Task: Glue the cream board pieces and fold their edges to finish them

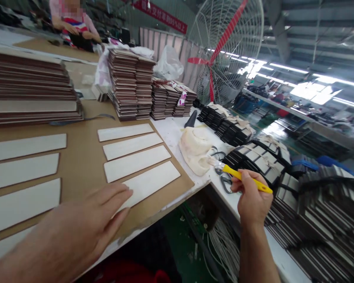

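Left hand [88, 220]: flat, palm down, fingers lying close together and nothing gripped; the fingertips lie over the near-left end of the closest strip in the right-hand group.
Right hand [253, 196]: pinching the yellow brush [233, 171] by its handle, thumb on top.
Bristles: at the right side of the cream container [194, 143], by its opening (whether they dip inside, I cannot tell).
Cream container: lumpy, standing on the white table [171, 137], just beyond the corner of the brown board [82, 155].
Pale strips [137, 162]: laid on the board in two groups; four slanting rows on the right, more on the left, partly cut off by the picture's edge.
Brown-edged stacks [135, 86]: behind the strips, beside a clear plastic bag [169, 63].
Dark bundles [321, 208]: piled along the right.
Fan [224, 37]: large, red-bladed, beyond the table.
Another person [78, 28]: far left, at a separate worktop.
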Motion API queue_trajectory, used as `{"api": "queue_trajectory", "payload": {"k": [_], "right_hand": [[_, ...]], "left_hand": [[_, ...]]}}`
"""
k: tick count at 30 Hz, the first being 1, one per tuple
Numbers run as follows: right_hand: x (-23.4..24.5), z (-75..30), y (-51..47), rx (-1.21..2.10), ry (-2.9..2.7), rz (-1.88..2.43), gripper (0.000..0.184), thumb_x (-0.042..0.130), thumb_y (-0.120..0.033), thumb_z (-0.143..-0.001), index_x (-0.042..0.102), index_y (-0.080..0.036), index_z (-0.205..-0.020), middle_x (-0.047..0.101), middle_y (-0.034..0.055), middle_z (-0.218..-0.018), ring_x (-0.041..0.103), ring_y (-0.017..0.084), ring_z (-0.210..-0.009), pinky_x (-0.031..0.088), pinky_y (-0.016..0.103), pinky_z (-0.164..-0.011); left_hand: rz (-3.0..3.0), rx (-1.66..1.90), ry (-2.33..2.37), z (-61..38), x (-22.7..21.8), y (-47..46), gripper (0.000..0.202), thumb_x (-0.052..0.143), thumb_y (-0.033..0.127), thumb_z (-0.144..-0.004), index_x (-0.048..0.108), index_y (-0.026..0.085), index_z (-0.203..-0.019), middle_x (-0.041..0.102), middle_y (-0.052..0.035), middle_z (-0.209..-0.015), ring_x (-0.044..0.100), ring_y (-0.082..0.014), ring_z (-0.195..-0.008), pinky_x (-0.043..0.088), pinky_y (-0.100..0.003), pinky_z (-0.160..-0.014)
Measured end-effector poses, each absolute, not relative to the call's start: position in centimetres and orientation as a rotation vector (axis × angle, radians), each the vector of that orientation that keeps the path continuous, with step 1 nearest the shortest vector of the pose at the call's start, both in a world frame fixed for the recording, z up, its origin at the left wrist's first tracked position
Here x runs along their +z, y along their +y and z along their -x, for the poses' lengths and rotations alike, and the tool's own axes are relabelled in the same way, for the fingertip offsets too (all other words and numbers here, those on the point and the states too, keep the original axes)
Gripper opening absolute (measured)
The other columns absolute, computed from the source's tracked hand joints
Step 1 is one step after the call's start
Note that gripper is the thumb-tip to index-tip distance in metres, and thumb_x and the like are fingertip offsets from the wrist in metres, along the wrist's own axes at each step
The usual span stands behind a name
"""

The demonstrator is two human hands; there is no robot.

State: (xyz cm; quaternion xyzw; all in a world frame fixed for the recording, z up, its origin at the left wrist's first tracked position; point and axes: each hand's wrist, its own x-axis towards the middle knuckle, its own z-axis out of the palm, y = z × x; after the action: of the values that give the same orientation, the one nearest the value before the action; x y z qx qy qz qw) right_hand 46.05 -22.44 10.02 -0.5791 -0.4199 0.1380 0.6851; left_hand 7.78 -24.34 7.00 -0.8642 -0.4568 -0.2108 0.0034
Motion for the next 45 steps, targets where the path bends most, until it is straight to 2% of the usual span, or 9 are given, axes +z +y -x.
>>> {"api": "queue_trajectory", "payload": {"k": [4, 10, 15, 20, 25, 31, 37, 41, 45], "right_hand": [[10.1, -48.3, -23.4, 0.286, -1.134, 1.47, 0.025, 0.072, -0.042, -0.092, 0.068, -0.018, -0.098, 0.071, -0.0005, -0.066, 0.064, 0.014, -0.053, 0.052, 0.023, -0.054], [10.0, -48.7, -22.0, 0.225, -1.626, 1.535, 0.022, 0.062, -0.041, -0.099, 0.07, -0.021, -0.1, 0.073, 0.0017, -0.08, 0.07, 0.016, -0.063, 0.053, 0.026, -0.06], [9.6, -48.7, -20.2, -0.079, -2.099, 1.575, 0.022, 0.052, -0.032, -0.105, 0.07, -0.021, -0.109, 0.074, 0.0066, -0.098, 0.07, 0.019, -0.084, 0.05, 0.029, -0.075], [9.1, -47.6, -19.2, -0.344, -2.504, 1.649, 0.025, 0.049, -0.028, -0.106, 0.065, -0.018, -0.123, 0.072, 0.0083, -0.104, 0.064, 0.021, -0.087, 0.04, 0.035, -0.077], [10.3, -46.8, -19.0, -0.455, -2.667, 1.655, 0.026, 0.053, -0.028, -0.104, 0.062, -0.02, -0.127, 0.07, 0.007, -0.104, 0.057, 0.024, -0.092, 0.033, 0.04, -0.076], [11.5, -47.3, -18.0, -0.447, -2.815, 1.596, 0.025, 0.055, -0.027, -0.103, 0.061, -0.019, -0.125, 0.068, 0.0068, -0.103, 0.057, 0.024, -0.091, 0.034, 0.039, -0.074], [10.9, -46.7, -16.4, -0.467, -2.813, 1.664, 0.016, 0.047, -0.023, -0.105, 0.061, -0.017, -0.107, 0.07, 0.0078, -0.098, 0.066, 0.024, -0.085, 0.039, 0.037, -0.072], [10.6, -45.6, -15.7, -0.42, -2.784, 1.763, 0.019, 0.045, -0.023, -0.105, 0.062, -0.016, -0.108, 0.071, 0.0101, -0.097, 0.07, 0.024, -0.079, 0.042, 0.034, -0.064], [11.3, -46.3, -15.6, -0.249, -2.648, 1.915, 0.019, 0.05, -0.026, -0.103, 0.064, -0.018, -0.112, 0.072, 0.0065, -0.092, 0.07, 0.023, -0.073, 0.042, 0.031, -0.059]], "left_hand": [[3.013, -0.547, -1.366, -12.7, 8.4, -17.2, 0.037, 0.044, 0.042, -0.1, 0.069, 0.023, -0.119, 0.072, -0.0086, -0.12, 0.071, -0.0261, -0.103, 0.059, -0.041, -0.091], [3.026, -0.624, -1.062, -20.9, 9.4, -9.6, 0.036, 0.049, 0.02, -0.093, 0.063, 0.012, -0.125, 0.061, -0.0155, -0.133, 0.059, -0.0274, -0.127, 0.048, -0.042, -0.113], [2.941, -0.519, -0.947, -24.7, 11.9, -4.6, 0.071, 0.06, 0.011, -0.08, 0.042, 0.01, -0.148, 0.041, -0.0187, -0.156, 0.038, -0.032, -0.146, 0.04, -0.044, -0.119], [2.994, -0.126, -0.767, -27.0, 13.2, -0.8, 0.102, 0.069, 0.011, -0.072, 0.018, 0.018, -0.161, 0.028, -0.0187, -0.166, 0.028, -0.0355, -0.152, 0.033, -0.051, -0.121], [2.933, -0.05, -0.556, -28.1, 12.3, 0.2, 0.095, 0.077, 0.023, -0.075, 0.031, 0.027, -0.158, 0.039, -0.0166, -0.159, 0.042, -0.0369, -0.139, 0.042, -0.048, -0.108], [2.822, -0.069, -0.573, -28.5, 12.5, -0.2, 0.083, 0.076, 0.027, -0.073, 0.043, 0.027, -0.15, 0.045, -0.0174, -0.147, 0.048, -0.0375, -0.123, 0.046, -0.048, -0.096], [2.901, 0.158, -0.539, -30.8, 15.1, 1.0, 0.121, 0.086, 0.02, -0.049, 0.033, 0.025, -0.157, 0.048, -0.0185, -0.145, 0.047, -0.0396, -0.125, 0.045, -0.047, -0.1], [2.935, 0.358, -0.603, -33.3, 16.3, 1.4, 0.116, 0.088, 0.01, -0.034, 0.052, 0.03, -0.142, 0.044, -0.0152, -0.153, 0.044, -0.0416, -0.132, 0.045, -0.053, -0.102], [2.929, 0.424, -0.591, -34.4, 16.0, 1.5, 0.117, 0.085, 0.005, -0.032, 0.05, 0.027, -0.141, 0.044, -0.0158, -0.155, 0.044, -0.0403, -0.132, 0.045, -0.056, -0.102]]}}
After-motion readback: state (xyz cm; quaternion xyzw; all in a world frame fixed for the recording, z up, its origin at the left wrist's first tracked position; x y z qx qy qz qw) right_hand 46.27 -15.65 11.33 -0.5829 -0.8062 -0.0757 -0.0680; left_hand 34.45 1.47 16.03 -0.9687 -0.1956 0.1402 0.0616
